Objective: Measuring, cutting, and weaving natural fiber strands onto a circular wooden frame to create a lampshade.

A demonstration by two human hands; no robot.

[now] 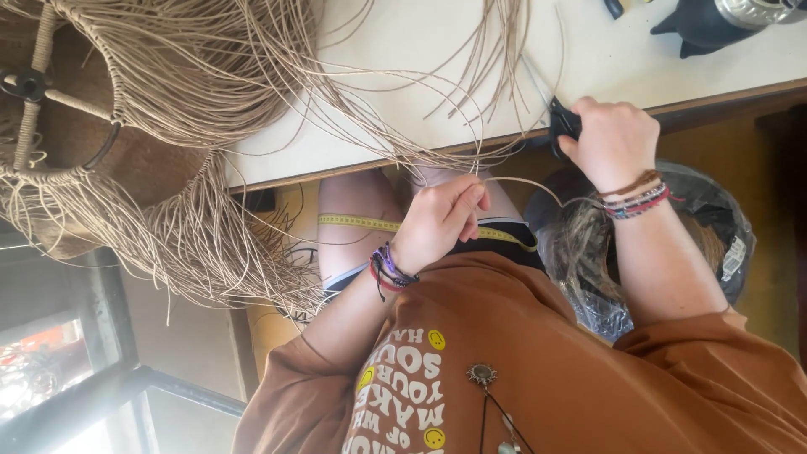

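Note:
My left hand (439,220) is closed around a few thin beige cords (437,155) just below the white table's front edge (353,168). The cords fan up over the tabletop from a big bundle. My right hand (614,141) grips the black handles of a pair of scissors (563,126) at the table edge, to the right of my left hand. A single cord (525,182) curves from my left hand towards my right. Both wrists carry several bracelets.
A cord-wrapped wire frame (50,92) with long hanging strands sits at the upper left. A yellow measuring tape (361,222) lies across my lap. A bin lined with a black bag (723,227) holds cord scraps at the right. A dark object (706,25) stands on the table's far right.

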